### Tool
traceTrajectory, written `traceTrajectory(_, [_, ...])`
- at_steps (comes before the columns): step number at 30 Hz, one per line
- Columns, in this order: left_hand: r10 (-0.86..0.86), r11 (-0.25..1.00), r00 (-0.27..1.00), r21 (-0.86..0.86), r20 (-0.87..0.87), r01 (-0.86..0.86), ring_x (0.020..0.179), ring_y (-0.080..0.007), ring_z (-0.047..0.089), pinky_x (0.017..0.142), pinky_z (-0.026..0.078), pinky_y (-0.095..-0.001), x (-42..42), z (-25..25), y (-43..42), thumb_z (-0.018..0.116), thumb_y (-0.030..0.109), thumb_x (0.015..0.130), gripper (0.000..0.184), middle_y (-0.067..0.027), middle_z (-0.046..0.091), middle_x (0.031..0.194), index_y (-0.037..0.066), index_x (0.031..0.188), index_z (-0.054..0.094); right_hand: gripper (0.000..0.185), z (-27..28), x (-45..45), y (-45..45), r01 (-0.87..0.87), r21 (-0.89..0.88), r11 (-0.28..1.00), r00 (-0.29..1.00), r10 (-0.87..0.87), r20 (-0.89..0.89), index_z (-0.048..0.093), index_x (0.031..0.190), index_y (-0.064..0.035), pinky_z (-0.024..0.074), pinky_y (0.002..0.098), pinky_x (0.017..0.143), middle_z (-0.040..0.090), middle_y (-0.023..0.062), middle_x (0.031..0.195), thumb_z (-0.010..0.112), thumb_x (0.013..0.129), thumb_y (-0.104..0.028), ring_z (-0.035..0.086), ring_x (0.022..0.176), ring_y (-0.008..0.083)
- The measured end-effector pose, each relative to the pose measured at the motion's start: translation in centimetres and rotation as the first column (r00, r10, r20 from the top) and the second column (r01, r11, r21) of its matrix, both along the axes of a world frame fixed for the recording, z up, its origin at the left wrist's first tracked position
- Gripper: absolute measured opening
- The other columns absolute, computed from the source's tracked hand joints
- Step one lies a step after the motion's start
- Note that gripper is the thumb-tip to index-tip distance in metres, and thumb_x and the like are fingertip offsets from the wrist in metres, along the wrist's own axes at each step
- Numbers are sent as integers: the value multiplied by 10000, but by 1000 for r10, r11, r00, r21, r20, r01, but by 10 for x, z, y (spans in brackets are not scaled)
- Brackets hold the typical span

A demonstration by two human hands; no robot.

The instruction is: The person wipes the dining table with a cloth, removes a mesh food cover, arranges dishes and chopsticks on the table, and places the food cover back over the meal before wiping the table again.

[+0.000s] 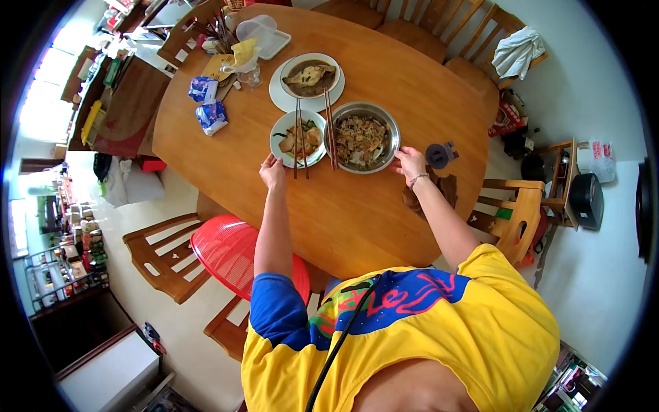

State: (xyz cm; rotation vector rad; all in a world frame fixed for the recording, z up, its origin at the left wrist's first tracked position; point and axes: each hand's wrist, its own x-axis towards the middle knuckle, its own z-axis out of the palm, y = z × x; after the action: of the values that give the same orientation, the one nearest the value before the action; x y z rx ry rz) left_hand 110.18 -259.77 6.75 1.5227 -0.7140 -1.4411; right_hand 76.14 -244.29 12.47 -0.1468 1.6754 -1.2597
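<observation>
At the near-left rim of a white plate of food (pixel 314 142) is my left hand (pixel 272 169), its fingers closed, with what they hold too small to tell. My right hand (pixel 410 163) is at the right rim of a steel bowl (pixel 394 130) of mixed food, its fingers closed on the rim. One pair of chopsticks (pixel 298 137) lies across the plate; another pair (pixel 331 130) rests over the bowl's left side. Behind them, a bowl holding a fish (pixel 310 74) in sauce stands on a larger white plate (pixel 278 93).
The wooden table (pixel 357 213) also bears blue tissue packs (pixel 211 117), a glass (pixel 252 75), a white tray (pixel 276 44) and a dark round object (pixel 437 156). A red mesh cover (pixel 230 254) sits at the near left. Wooden chairs (pixel 165 254) surround the table.
</observation>
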Motion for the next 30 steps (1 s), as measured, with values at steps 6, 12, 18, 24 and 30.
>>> traceTrajectory(6, [-19, 999, 1000, 37, -12, 20, 944, -222, 678, 770, 612, -373, -3, 18, 7, 489, -1, 969, 382, -121, 648, 1173, 1, 1351, 500, 141, -4, -1, -23, 52, 5, 999, 988, -50, -149, 639, 1052, 3, 565, 315, 651, 667, 69, 958, 590, 933, -55, 648, 796, 157])
traceTrajectory(12, [-18, 999, 999, 51, -45, 21, 961, -215, 677, 768, 613, -352, -1, 19, 12, 522, 53, 970, 380, -124, 638, 1188, -11, 1344, 509, 148, -23, -23, -51, 113, -105, 988, 988, -123, -91, 632, 1057, 21, 555, 311, 694, 678, 80, 960, 580, 925, -18, 657, 805, 171])
traceTrajectory(18, [-101, 994, 967, -17, 234, 108, 755, -132, 656, 634, 554, -257, 8, 34, 40, 636, 122, 882, 335, -80, 697, 1029, -9, 1190, 661, 255, -37, -32, -60, 74, -264, 962, 997, -78, -3, 650, 1088, 17, 531, 275, 634, 674, 85, 908, 657, 839, -35, 636, 744, 163])
traceTrajectory(24, [107, 958, 858, -282, 503, 46, 851, -201, 688, 752, 557, -318, 22, 50, 130, 634, 139, 910, 312, -119, 710, 1023, 9, 1194, 644, 164, -45, -21, -40, 98, -146, 984, 994, -104, -31, 636, 1020, 6, 562, 326, 633, 663, 107, 864, 643, 906, -112, 655, 729, 211])
traceTrajectory(30, [503, 768, 364, -598, 784, 228, 1235, -305, 521, 1032, 409, -432, 63, 121, 252, 677, 91, 862, 305, -103, 621, 1205, 86, 1165, 646, 108, -36, 41, 33, -144, -108, 984, 984, 131, -119, 608, 980, -3, 522, 256, 538, 647, 86, 838, 609, 913, -88, 616, 650, 150])
